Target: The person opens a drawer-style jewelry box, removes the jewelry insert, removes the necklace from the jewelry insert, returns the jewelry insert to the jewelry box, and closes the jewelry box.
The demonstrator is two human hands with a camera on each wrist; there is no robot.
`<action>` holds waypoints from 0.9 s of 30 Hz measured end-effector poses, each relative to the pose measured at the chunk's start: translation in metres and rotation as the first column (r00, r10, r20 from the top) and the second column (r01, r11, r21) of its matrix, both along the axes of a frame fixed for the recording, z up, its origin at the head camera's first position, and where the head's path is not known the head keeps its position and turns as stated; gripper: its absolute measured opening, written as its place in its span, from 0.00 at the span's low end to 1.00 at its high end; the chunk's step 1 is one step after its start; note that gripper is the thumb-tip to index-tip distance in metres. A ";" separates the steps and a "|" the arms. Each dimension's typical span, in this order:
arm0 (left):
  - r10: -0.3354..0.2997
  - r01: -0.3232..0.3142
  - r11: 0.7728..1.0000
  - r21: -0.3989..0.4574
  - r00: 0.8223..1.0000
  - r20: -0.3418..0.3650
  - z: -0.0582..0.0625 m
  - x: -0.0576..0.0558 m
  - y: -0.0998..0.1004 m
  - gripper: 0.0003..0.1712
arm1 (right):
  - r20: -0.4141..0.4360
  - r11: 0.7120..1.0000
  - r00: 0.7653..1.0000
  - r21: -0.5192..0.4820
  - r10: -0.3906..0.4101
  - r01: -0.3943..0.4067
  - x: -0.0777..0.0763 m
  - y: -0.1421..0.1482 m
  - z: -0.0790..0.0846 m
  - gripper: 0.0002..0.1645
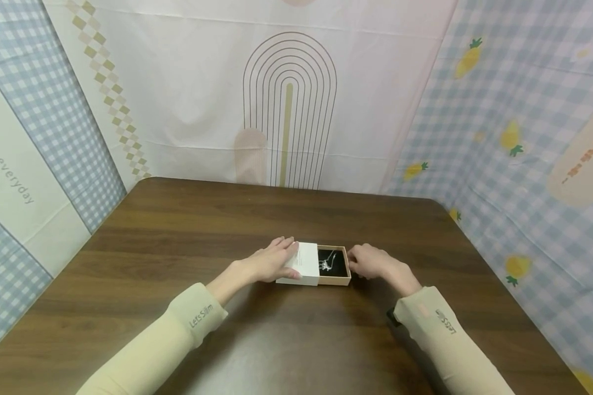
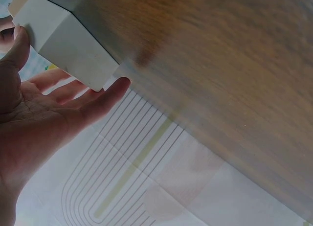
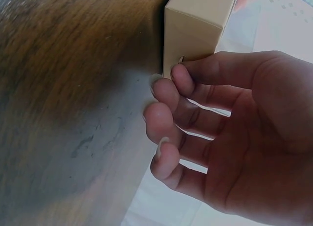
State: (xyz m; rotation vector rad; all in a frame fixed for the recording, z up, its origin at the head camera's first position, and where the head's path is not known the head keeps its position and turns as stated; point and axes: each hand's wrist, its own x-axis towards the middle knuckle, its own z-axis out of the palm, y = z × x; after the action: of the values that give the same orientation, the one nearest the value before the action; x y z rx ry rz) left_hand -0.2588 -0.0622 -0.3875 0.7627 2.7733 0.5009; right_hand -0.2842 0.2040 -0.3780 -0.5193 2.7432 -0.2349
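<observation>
A small drawer box lies on the table, its tan drawer (image 1: 334,281) partly out to the right of the white sleeve (image 1: 307,264). Inside, on black lining, is a silver chain with a pendant (image 1: 327,263), perhaps a necklace. My left hand (image 1: 272,262) holds the sleeve from above at its left part, thumb on the near side and fingers towards the far side. At the drawer's right end is my right hand (image 1: 373,261). In the right wrist view, thumb and curled index finger pinch at the end face of the drawer (image 3: 193,33); what small part they grip is hidden.
The brown wooden table (image 1: 202,208) extends around the box on all sides. Behind it hangs a white cloth (image 1: 192,82) with arch lines, and checked cloths (image 1: 504,99) hang at the sides. Both forearms wear pale sleeves.
</observation>
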 end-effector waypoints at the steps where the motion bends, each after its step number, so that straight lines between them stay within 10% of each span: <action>1: -0.001 0.001 1.000 0.000 1.000 -0.001 0.000 0.000 0.000 0.48 | -0.002 1.000 1.000 0.002 0.000 0.000 0.000 0.000 0.000 0.13; 27: -0.006 0.006 1.000 0.002 1.000 0.008 0.001 0.000 0.001 0.48 | -0.001 1.000 1.000 0.000 0.007 -0.007 0.000 0.003 0.002 0.12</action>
State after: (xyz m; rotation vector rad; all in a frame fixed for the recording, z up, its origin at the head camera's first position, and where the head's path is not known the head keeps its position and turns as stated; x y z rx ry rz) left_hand -0.2591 -0.0617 -0.3865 0.7674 2.7631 0.5049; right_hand -0.2839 0.2073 -0.3761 -0.5293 2.7417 -0.2328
